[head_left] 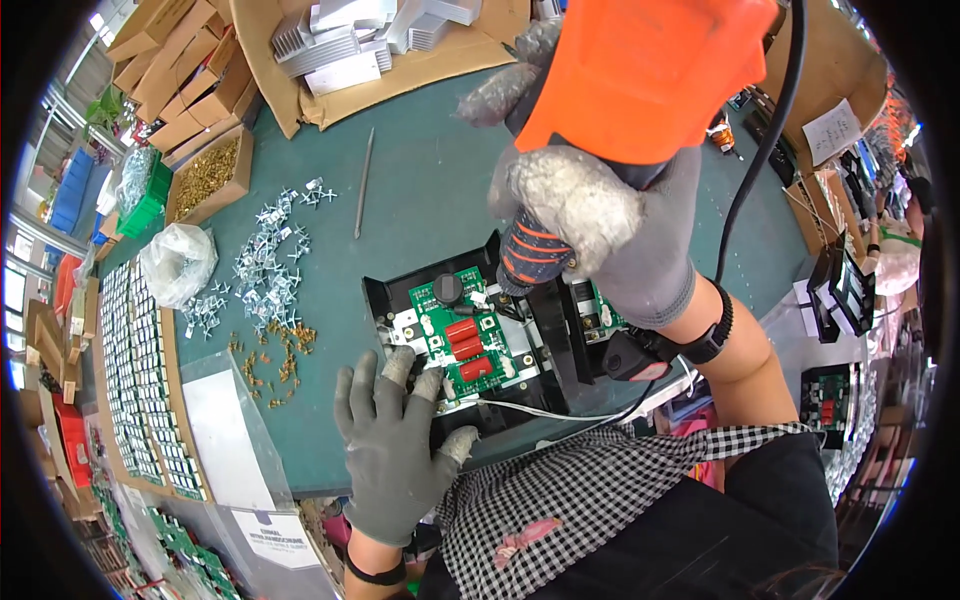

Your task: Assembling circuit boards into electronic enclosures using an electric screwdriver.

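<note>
Black housing (376, 298), long axis running away from you across the desk (330, 270); orange power driver (645, 85) above right, clenched in your right hand (645, 235); your nearer left hand (395, 470), splayed, grasping nothing, at its left edge; green circuit board (464, 309) inside.

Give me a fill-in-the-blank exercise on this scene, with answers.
The right hand grips a power tool coloured mostly ____.
The left hand wears a glove coloured ____.
The circuit board bearing red components is coloured ____.
The thin grey rod lies to the ____ of the silver pieces.
Missing words: orange; grey; green; right.
</note>
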`<state>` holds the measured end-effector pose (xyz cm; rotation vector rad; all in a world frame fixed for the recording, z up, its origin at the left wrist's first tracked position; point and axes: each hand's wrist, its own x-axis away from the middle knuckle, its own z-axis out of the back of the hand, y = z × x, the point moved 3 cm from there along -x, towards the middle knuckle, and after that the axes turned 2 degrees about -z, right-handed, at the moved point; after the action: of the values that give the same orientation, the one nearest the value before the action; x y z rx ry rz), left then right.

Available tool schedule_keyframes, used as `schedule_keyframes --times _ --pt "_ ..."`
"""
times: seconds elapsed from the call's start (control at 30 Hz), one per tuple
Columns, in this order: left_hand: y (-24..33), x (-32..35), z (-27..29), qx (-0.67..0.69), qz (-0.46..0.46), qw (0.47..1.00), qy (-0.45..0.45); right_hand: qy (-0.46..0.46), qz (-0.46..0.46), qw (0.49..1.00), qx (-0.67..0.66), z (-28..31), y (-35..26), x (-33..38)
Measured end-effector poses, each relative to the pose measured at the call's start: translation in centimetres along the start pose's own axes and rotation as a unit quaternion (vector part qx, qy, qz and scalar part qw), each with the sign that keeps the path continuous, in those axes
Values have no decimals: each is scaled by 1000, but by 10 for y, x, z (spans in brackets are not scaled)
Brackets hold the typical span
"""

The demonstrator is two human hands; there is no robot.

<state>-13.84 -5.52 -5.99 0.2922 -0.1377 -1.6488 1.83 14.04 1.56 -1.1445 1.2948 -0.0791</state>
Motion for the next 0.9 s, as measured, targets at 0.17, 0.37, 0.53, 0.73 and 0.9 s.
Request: schedule_keyframes --times 0.17,0.37,0.53,0.73,0.9 --pt "0 -2 0 14 2 1000 7 3 -2 1000 26 -1 1 6" --pt "2 -3 -2 4 2 1000 3 16 -3 998 56 6 4 9" --pt "4 -4 -2 -5 5 1000 1 28 -2 996 85 9 6 10" --pt "3 -3 -4 -9 10 1000 3 33 -2 993 115 9 -3 26" --pt "4 -5 -4 -4 15 1000 10 32 -3 990 140 4 -1 26"
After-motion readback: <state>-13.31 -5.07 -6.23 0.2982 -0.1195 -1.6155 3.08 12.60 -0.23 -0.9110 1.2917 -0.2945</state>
